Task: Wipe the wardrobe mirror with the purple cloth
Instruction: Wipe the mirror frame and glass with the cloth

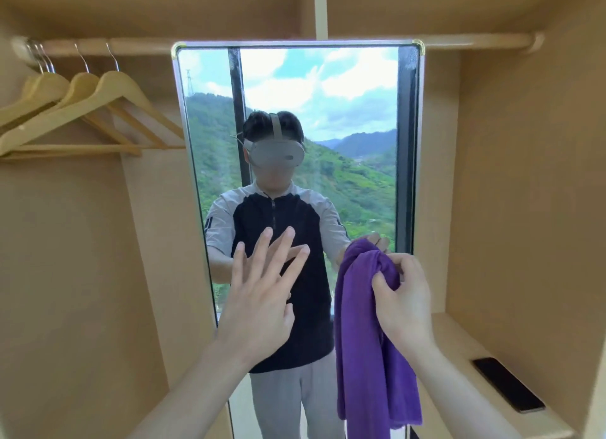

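Right hand (401, 302) grips the purple cloth (367, 324); left hand (262, 294), fingers spread, seemingly near the mirror (328, 87). Bunch cloth, press flat.

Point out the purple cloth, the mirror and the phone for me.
purple cloth (370, 340): head view, on its hanging middle fold.
mirror (296, 44): head view, on its top frame edge.
phone (506, 384): head view, on its dark screen.

Fuzzy purple cloth (367, 324), glossy mirror (328, 110), seemingly matt wooden hangers (98, 110).
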